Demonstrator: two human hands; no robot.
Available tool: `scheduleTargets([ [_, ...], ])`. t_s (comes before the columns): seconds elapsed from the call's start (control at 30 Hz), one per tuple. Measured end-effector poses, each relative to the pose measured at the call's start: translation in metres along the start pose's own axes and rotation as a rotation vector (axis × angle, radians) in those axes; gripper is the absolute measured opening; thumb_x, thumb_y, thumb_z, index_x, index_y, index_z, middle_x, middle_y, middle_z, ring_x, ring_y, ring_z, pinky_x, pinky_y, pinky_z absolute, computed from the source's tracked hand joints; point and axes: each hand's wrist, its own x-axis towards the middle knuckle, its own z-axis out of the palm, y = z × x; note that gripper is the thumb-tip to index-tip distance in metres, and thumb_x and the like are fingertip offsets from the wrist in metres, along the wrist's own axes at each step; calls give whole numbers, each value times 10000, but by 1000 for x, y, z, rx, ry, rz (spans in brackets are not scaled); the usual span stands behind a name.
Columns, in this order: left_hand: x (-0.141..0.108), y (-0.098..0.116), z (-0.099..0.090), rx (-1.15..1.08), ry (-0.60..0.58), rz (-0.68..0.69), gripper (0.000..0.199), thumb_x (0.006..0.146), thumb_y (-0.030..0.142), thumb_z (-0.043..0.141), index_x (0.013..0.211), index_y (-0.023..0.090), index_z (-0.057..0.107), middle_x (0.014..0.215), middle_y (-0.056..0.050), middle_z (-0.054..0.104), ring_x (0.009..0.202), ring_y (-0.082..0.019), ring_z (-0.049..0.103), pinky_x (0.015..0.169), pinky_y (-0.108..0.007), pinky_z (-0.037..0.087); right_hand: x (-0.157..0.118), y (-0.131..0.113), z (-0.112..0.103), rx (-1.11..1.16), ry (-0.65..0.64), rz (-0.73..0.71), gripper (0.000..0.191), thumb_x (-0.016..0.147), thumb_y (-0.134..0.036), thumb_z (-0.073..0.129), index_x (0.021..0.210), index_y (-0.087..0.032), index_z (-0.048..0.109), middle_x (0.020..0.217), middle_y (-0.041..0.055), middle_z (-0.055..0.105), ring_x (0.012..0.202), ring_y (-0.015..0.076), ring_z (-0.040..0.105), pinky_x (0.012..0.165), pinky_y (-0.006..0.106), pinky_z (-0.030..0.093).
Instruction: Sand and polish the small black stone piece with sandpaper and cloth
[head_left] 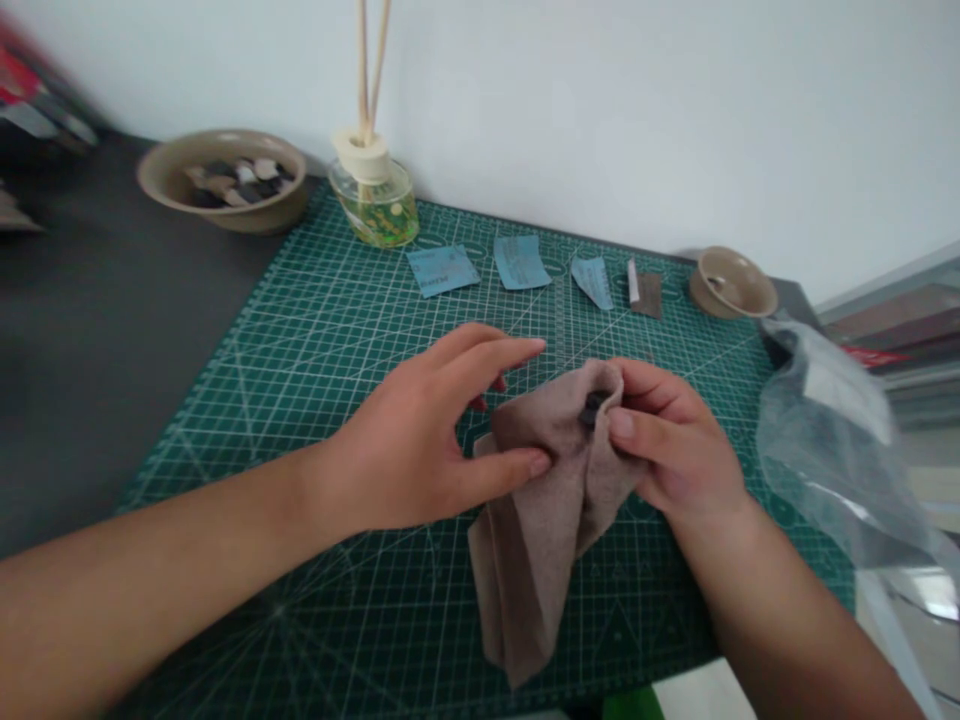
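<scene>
A brownish-grey piece of cloth [540, 500] hangs in folds above the green cutting mat [300, 380]. Its upper right edge is pinched between the thumb and fingers of my right hand [682, 440]. In the fold beside that thumb sits a small dark piece [593, 408], too small to name. My left hand [427, 420] is open on the cloth's left side, its thumb touching the fabric and its index finger stretched out above it. Some of my left fingers are hidden behind the hand.
Along the back lie blue paper pieces [521, 262] and a small brown piece [649, 296]. A reed diffuser [375, 200] stands beside a large bowl [277, 215] of scraps. At right are a small bowl [705, 300] and a clear plastic bag [810, 440]. A white wall [600, 120] rises behind.
</scene>
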Motion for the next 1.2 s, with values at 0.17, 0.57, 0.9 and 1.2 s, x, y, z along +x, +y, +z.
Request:
scheduleTargets([
  [0.17, 5, 0, 4, -258, -256, -205, 206, 934, 321, 580, 877, 159, 694, 712, 9, 677, 623, -122, 624, 532, -206, 457, 1, -3, 0, 56, -14, -4, 190, 707, -319, 851, 803, -209, 729, 729, -9, 664, 593, 103, 576, 540, 205, 475],
  [0.57, -1, 16, -8, -343, -61, -128, 465, 1008, 304, 483, 564, 177, 436, 475, 55, 406, 429, -67, 386, 406, -198, 279, 3, -4, 2, -69, 21, 26, 157, 672, -273, 809, 753, -193, 700, 667, -14, 646, 561, 111, 532, 511, 219, 411],
  [0.9, 3, 16, -3, -200, -131, -271, 283, 950, 248, 487, 681, 173, 528, 614, 38, 543, 563, -90, 513, 490, -193, 366, 7, 1, -2, -113, 113, -12, 163, 669, -280, 769, 713, -204, 632, 627, -31, 596, 520, 105, 474, 470, 218, 378],
  [1.2, 2, 19, -6, -267, 13, -267, 487, 1001, 371, 487, 558, 176, 436, 493, 48, 406, 458, -73, 382, 419, -196, 289, 5, 5, -2, -206, -44, 6, 155, 764, -304, 789, 809, -195, 690, 689, -29, 631, 561, 98, 512, 520, 212, 408],
])
